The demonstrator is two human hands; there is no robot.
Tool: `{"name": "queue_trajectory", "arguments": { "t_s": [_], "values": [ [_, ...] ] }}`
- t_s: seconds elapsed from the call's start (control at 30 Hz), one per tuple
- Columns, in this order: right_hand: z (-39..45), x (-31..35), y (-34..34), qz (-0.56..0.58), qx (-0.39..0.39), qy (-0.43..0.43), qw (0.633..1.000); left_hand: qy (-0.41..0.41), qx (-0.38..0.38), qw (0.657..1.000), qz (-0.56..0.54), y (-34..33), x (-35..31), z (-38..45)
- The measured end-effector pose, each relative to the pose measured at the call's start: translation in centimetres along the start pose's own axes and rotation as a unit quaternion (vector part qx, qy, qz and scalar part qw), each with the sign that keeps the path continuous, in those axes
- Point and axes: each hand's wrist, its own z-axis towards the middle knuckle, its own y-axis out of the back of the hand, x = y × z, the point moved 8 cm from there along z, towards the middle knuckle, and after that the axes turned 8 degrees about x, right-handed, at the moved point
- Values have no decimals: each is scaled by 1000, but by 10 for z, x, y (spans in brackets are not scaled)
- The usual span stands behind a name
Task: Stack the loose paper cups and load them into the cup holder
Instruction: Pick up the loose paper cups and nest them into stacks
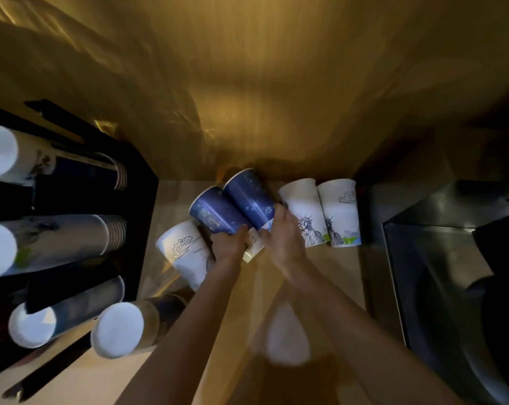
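Note:
Several paper cups stand upside down on the wooden counter (329, 270) by the back wall. My left hand (228, 244) grips a blue cup (215, 211) near its rim. My right hand (282, 235) holds a second blue cup (249, 197), tilted beside the first. A white cup with a cloud drawing (186, 252) stands left of my left hand. Two white cups with statue drawings (303, 209) (339, 211) stand to the right. The black cup holder (142, 194) at the left carries stacks of cups in its slots (51, 244).
A dark steel sink (452, 273) lies at the right edge of the counter. One stack of cups (122, 328) lies at the holder's lower end, base toward me. A blurred white cup base (288, 337) shows between my forearms.

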Motion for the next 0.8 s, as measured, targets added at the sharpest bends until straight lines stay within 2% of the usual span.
{"name": "queue_trajectory", "arguments": {
  "t_s": [0.1,0.27,0.4,0.53,0.63,0.7,0.8],
  "values": [
    [-1,1,-1,-5,-2,-3,1000,-7,-6,1000,21,5,0,-1],
    [-4,3,9,48,13,-25,998,-71,-15,995,66,12,-9,-20],
    [-14,5,33,101,26,-16,994,-124,15,990,70,11,-11,-41],
    [-38,2,73,171,-4,-6,985,-174,74,979,82,5,-10,-67],
    [-66,-7,98,293,-47,-14,955,-227,135,956,125,0,-7,-92],
    [-87,-15,110,376,-71,-24,924,-261,149,940,162,3,1,-104],
    [-117,-17,126,441,-100,-25,892,-269,167,926,204,8,20,-113]
  ]
}}
